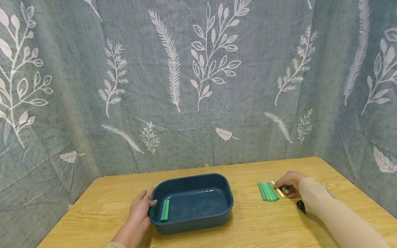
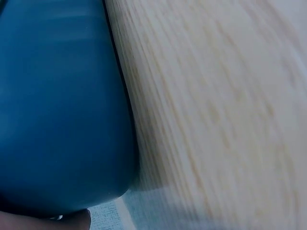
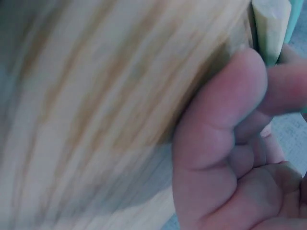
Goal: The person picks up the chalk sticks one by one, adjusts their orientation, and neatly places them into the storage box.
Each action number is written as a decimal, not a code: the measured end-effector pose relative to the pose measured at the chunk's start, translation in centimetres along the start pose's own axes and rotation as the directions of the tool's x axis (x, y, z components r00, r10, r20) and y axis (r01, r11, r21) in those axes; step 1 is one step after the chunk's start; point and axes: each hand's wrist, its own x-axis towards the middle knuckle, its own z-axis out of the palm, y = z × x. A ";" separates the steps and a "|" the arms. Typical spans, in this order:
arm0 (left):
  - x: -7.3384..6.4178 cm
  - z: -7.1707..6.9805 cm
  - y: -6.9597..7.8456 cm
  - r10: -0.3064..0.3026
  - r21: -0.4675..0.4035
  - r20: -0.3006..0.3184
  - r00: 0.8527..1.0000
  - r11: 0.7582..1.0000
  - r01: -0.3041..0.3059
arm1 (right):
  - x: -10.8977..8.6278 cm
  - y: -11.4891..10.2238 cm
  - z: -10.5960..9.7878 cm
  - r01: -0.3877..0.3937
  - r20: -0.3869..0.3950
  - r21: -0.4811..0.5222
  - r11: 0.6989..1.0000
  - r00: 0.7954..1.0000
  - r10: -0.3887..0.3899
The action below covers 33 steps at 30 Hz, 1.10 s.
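Note:
A dark blue rectangular tub [image 1: 198, 226] stands on the table. My left hand [image 1: 140, 208] holds its left end, thumb over the rim and fingers along the outer wall. Inside the tub, two green sticks [image 1: 165, 210] lie side by side at the left end. On the right, my right hand [image 1: 289, 184] reaches over a pale yellow stick [image 1: 281, 195], its fingertips right at it; I cannot tell whether they pinch it. The yellow stick's end [image 3: 271, 28] appears close beyond the bent fingers in the right wrist view. Several green sticks [image 1: 267, 192] lie in a row beside it.
A small black object [image 1: 301, 206] shows under the right wrist. The light wooden table [image 1: 248, 224] reaches back to a grey-green curtain [image 1: 186, 137] with white leaf prints, which also hangs along both sides.

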 end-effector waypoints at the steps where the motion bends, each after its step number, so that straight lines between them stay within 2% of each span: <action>1: 0.0 0.0 0.0 0.001 -0.001 0.001 1.000 1.000 -0.001 | 0.0 0.1 0.0 0.001 0.001 0.008 1.000 1.000 -0.001; 4: -0.1 -0.2 -0.1 -0.001 -0.007 0.005 1.000 1.000 0.001 | 0.1 0.4 0.0 0.003 0.025 0.040 0.999 1.000 -0.004; 9: -0.2 -0.2 -0.4 0.015 -0.020 0.002 1.000 1.000 -0.015 | 0.2 1.6 -0.7 0.015 0.109 0.165 0.986 0.993 -0.034; 16: -0.3 0.0 -0.2 0.036 0.000 -0.019 0.999 0.999 -0.036 | -0.5 2.6 -1.9 0.042 0.233 0.286 0.957 0.966 -0.112; 21: -0.3 -0.3 -0.2 0.042 0.002 -0.020 0.999 0.999 -0.042 | -0.5 2.4 -2.1 0.067 0.244 0.377 0.924 0.955 -0.169; 23: -0.4 -0.2 -0.2 0.044 0.001 -0.015 0.999 0.999 -0.044 | -0.6 2.3 -2.1 0.070 0.232 0.403 0.912 0.957 -0.176; 29: -0.5 -0.1 -0.2 0.045 -0.004 -0.018 0.999 0.999 -0.046 | -1.4 2.0 -2.1 0.078 0.219 0.438 0.896 0.957 -0.190; 33: -0.4 -0.2 -0.2 0.050 -0.013 -0.017 0.999 0.999 -0.050 | -2.0 1.7 -1.9 0.083 0.241 0.460 0.884 0.947 -0.214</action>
